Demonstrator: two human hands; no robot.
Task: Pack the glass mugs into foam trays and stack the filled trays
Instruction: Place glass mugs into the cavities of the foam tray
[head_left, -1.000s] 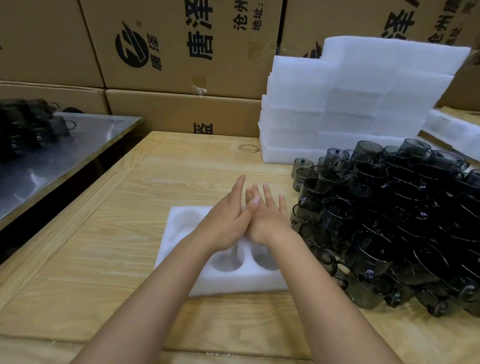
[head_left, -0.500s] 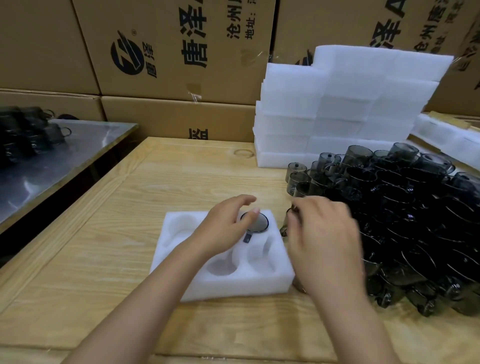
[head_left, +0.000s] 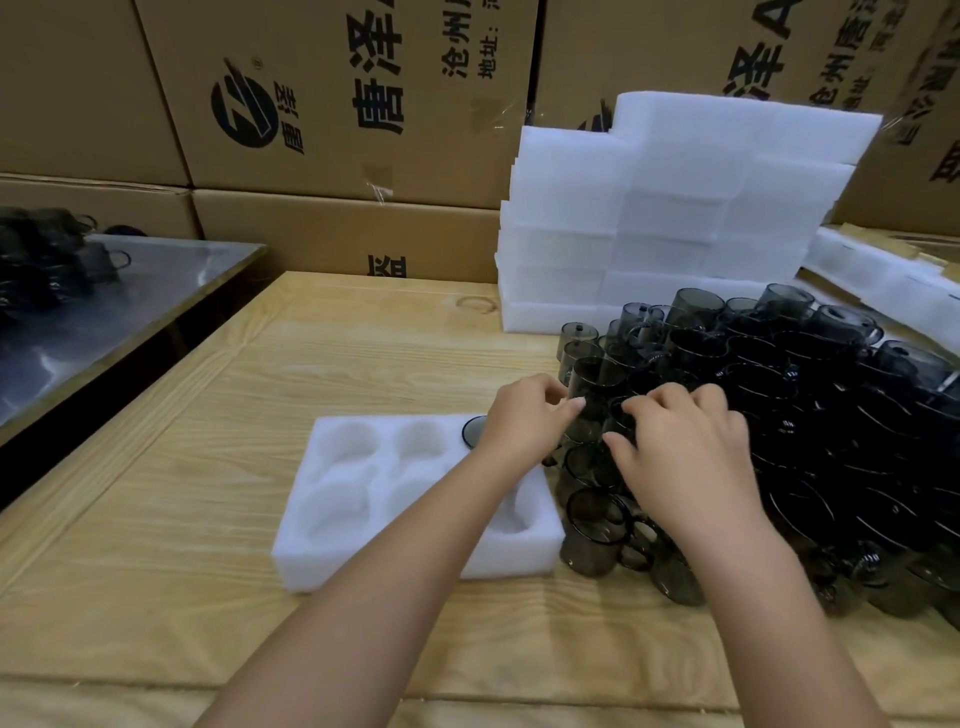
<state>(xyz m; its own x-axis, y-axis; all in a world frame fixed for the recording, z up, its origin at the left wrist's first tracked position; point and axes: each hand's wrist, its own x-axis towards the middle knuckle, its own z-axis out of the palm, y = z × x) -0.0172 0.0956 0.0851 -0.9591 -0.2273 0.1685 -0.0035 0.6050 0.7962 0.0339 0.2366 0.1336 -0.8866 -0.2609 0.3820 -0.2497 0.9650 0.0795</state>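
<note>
Wooden bench (head_left: 208, 571), viewed from its near edge. White foam tray (head_left: 363, 561) lies flat toward the near edge, about mid-bench, long side across. It has six round pockets in two rows, soft rounded ridges between them and thick walls. One seated mug (head_left: 471, 432) shows only as a dark rim in the far right pocket, partly hidden by the wrist; the other visible pockets hold nothing. The mug pile (head_left: 810, 415) covers the right side of the bench, its edge touching the tray's right wall: smoky grey glass, straight-sided, dark rims, loop handles, some upright and some tipped. Left hand (head_left: 524, 421) is over the tray's far right corner, fingers curled, fingertips at a mug on the pile's edge. Right hand (head_left: 680, 447) is on the pile just beside it, fingers curled down among the rims. I cannot tell whether either hand has a mug gripped. The foam stack (head_left: 675, 218) stands at the far edge behind the pile. Cardboard boxes (head_left: 337, 104) form the wall behind.
</note>
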